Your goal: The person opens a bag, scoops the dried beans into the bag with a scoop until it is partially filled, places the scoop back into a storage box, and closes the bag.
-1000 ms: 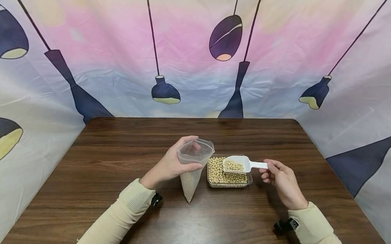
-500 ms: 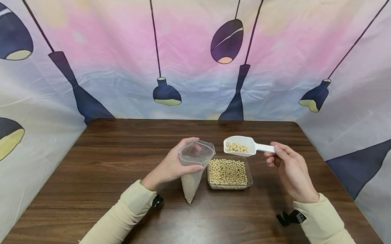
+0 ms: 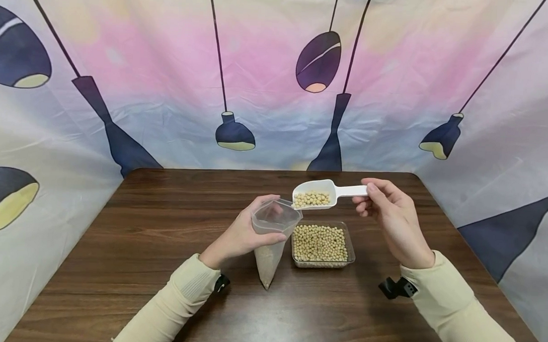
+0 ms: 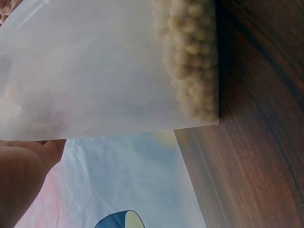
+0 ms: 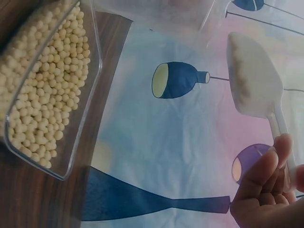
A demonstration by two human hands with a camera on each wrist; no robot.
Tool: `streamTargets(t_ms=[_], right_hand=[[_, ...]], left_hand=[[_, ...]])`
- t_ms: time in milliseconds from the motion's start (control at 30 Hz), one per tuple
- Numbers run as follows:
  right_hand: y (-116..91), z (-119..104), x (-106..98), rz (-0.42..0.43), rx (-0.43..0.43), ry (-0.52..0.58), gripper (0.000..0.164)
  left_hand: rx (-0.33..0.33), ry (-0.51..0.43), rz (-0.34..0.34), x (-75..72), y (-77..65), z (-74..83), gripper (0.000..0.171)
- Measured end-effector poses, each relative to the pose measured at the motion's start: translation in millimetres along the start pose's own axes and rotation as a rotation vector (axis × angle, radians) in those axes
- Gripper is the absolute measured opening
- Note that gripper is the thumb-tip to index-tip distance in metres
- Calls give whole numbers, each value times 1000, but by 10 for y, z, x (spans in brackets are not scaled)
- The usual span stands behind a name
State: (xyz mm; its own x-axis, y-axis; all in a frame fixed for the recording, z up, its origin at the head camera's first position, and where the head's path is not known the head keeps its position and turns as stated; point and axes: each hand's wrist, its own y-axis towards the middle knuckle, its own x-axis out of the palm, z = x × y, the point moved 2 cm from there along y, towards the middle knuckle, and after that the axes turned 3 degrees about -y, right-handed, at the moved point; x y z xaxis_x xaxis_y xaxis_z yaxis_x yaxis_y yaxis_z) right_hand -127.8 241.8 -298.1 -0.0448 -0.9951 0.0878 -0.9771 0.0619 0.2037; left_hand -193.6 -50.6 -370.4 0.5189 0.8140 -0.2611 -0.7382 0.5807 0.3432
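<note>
A translucent plastic bag [image 3: 269, 256] stands mouth up on the table, gripped near its top by my left hand [image 3: 240, 238]. Round pale soybeans [image 4: 192, 61] fill its bottom in the left wrist view. My right hand [image 3: 396, 223] pinches the handle of a white scoop [image 3: 323, 188], which carries a small heap of soybeans. The scoop's front lip is at the right edge of the bag's open mouth; whether they touch I cannot tell. Below the scoop sits a clear rectangular container [image 5: 99, 71] full of soybeans, to the right of the bag.
Everything stands on a dark brown wooden table [image 3: 164, 207]. Behind and beside it hangs a pastel cloth backdrop [image 3: 268, 90] printed with lamps. A dark device is strapped at each wrist, below the cream sleeves [image 3: 442, 292].
My right hand has lifted the loaded scoop up off the container, then brought it left to the bag's mouth. The left hand and bag have hardly moved.
</note>
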Motion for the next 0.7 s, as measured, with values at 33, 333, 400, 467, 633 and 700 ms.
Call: streamTargets(t_ms=[33, 333, 400, 467, 633, 700], right_hand=[[4, -10, 16, 4, -11, -12, 28], [35, -76, 100, 44, -74, -80, 24], [38, -89, 110, 49, -83, -84, 23], [37, -101, 118, 51, -95, -94, 22], [22, -139, 145, 63, -145, -157, 22], [9, -154, 160, 71, -173, -191, 22]], left_hand=[[0, -3, -1, 3, -1, -1, 73], [-8, -15, 2, 15, 5, -1, 72], [-10, -13, 2, 15, 3, 1, 72], [-5, -15, 3, 14, 1, -1, 72], [-5, -23, 6, 17, 1, 1, 72], [-14, -18, 7, 17, -1, 2, 73]])
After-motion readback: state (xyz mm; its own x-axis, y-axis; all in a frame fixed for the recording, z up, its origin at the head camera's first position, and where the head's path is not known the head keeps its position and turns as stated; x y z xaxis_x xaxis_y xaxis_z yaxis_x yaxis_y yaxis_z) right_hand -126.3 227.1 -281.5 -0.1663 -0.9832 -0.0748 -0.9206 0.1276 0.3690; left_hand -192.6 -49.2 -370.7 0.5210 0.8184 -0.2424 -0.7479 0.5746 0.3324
